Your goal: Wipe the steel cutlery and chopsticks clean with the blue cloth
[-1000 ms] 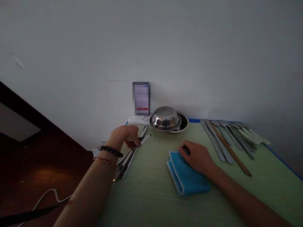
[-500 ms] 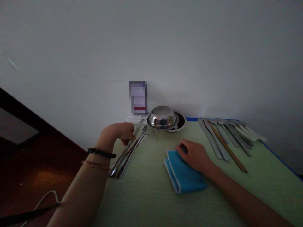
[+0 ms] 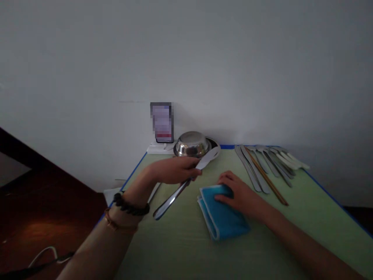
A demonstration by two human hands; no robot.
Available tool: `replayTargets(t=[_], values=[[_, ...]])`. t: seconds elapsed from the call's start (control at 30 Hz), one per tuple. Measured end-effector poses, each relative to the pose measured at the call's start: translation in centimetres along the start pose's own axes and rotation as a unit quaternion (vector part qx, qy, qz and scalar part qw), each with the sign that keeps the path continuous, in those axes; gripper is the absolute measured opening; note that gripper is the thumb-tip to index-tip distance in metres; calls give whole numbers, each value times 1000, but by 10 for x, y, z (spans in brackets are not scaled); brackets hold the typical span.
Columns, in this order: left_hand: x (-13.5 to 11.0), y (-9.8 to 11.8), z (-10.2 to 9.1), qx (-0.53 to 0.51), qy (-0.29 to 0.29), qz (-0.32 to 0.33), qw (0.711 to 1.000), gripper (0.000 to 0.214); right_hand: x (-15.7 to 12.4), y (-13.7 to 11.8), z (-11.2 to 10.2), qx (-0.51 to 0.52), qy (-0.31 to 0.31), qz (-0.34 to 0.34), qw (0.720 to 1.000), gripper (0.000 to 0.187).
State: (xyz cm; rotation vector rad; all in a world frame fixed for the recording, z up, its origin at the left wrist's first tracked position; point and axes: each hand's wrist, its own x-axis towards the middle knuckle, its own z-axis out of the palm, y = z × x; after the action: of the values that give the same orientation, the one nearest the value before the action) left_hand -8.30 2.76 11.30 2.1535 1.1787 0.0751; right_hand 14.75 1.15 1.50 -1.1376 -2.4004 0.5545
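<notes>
My left hand (image 3: pixel 177 170) is closed round the middle of a shiny metal table knife (image 3: pixel 171 200). The knife slants over the table, its broad blade pointing up and away in front of the bowl and its handle end toward me. Behind the wrist another thin metal utensil (image 3: pixel 155 191) shows, mostly hidden. My right hand (image 3: pixel 236 194) is on a folded blue cloth (image 3: pixel 224 221) with a pale edge. Its fingers curl at the cloth's far edge and the thumb presses on top.
An upturned steel bowl (image 3: pixel 192 144) rests against another dish by the wall. A phone (image 3: pixel 163 122) stands on a white base (image 3: pixel 160 148). To the right lie two knives (image 3: pixel 252 171), wooden chopsticks (image 3: pixel 269 181), several spoons (image 3: pixel 272 165) and white-handled utensils (image 3: pixel 293 159) on the green table (image 3: pixel 175 252).
My left hand has lifted the knife from the utensils at the left and carried it right, toward the cloth. My right thumb has spread onto the cloth. The view has shifted slightly.
</notes>
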Motion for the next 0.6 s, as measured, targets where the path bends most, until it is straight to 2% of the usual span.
replayTargets(t=[0.07, 0.13, 0.23, 0.33, 0.4, 0.5, 0.57, 0.6], values=[[11, 6, 12, -31, 6, 8, 999, 19, -11, 7, -6, -17, 83, -14, 996, 20], [18, 8, 21, -30, 21, -1, 999, 19, -20, 13, -13, -21, 144, -9, 989, 19], [26, 8, 29, -69, 39, 1, 997, 21, -26, 20, -26, 9, 221, 82, 972, 22], [35, 9, 43, -173, 70, 24, 982, 20, -25, 26, -37, 46, 328, 177, 927, 26], [43, 11, 59, -287, 81, 32, 954, 17, -24, 32, -43, 84, 388, 205, 895, 28], [57, 16, 89, -448, 27, 6, 893, 22, -24, 44, -50, 205, 447, 235, 838, 32], [66, 19, 108, -520, 20, -5, 854, 26, -25, 51, -55, 317, 454, 264, 790, 35], [69, 20, 115, -537, 22, -10, 843, 29, -25, 53, -57, 371, 445, 278, 766, 36]])
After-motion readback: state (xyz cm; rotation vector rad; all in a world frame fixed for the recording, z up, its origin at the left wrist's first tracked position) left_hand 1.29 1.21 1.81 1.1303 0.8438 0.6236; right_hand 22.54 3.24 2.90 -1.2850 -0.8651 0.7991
